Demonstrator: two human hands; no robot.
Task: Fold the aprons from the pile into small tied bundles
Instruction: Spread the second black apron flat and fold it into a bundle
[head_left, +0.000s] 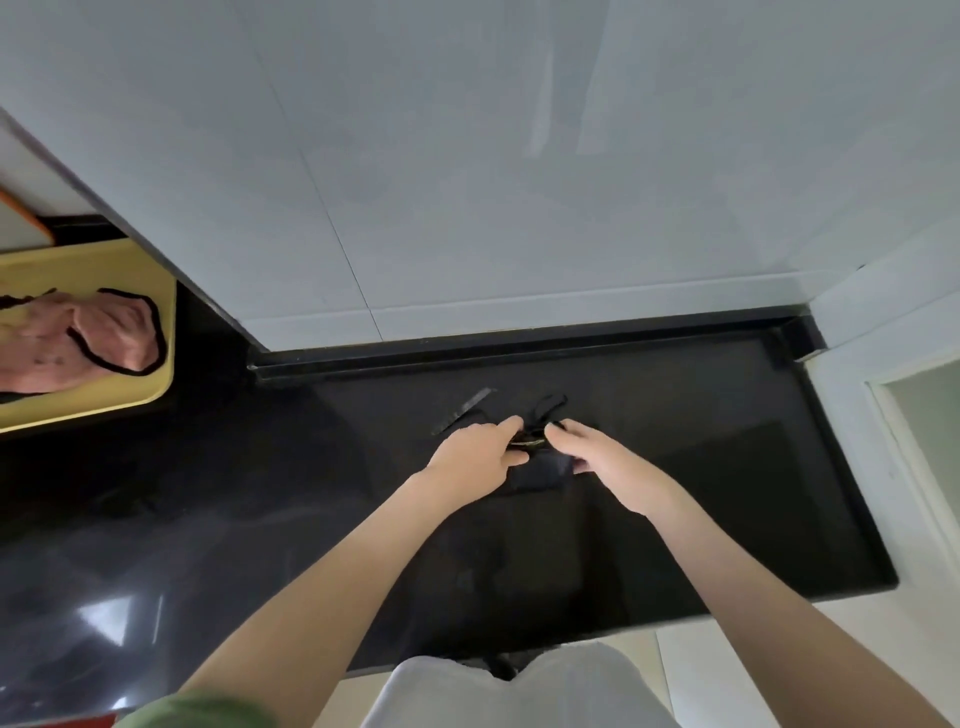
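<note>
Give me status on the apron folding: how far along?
Done: the small black fabric apron bundle is folded compactly on the glossy black countertop. In hand: the left hand and right hand pinch its thin black straps; tying looks underway. Left: the crumpled pink black-trimmed apron lies unfolded in the yellow plastic tray. No finished bundles in view.

A glossy black counter (675, 519) runs below a pale tiled wall (467, 156). A yellow tray (104, 397) sits at its left end.

place: home kitchen | evidence: polished black stone counter (675, 519), white wall tiles (467, 182), yellow tray (104, 270)
</note>
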